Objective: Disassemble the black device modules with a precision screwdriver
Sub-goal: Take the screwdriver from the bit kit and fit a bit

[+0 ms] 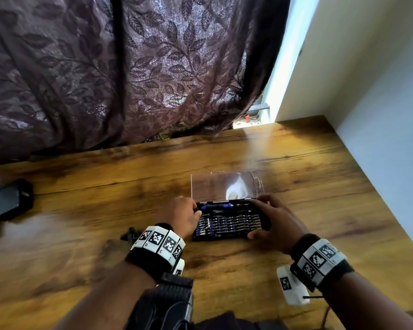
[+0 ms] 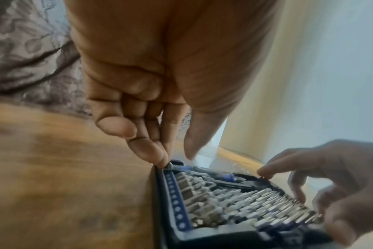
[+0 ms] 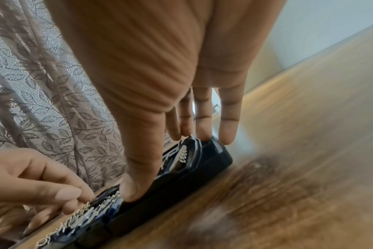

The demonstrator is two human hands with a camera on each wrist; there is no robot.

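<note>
An open bit kit case (image 1: 228,226) lies on the wooden table, its clear lid (image 1: 224,186) standing upright. The blue and black precision screwdriver (image 1: 218,207) sits in the case's far slot. My left hand (image 1: 196,210) is at the case's left end. In the left wrist view its fingertips (image 2: 160,160) touch the screwdriver's end (image 2: 181,168), with the thumb just apart. My right hand (image 1: 260,217) grips the case's right end, thumb (image 3: 134,188) on the near wall and fingers on the far edge. A black device module (image 1: 8,201) lies at the far left.
A second black ribbed object (image 1: 169,303) sits at the near edge below my left wrist, and a small black piece (image 1: 129,235) lies left of it. A leaf-patterned curtain (image 1: 129,67) hangs behind the table. A white wall (image 1: 379,115) bounds the right side.
</note>
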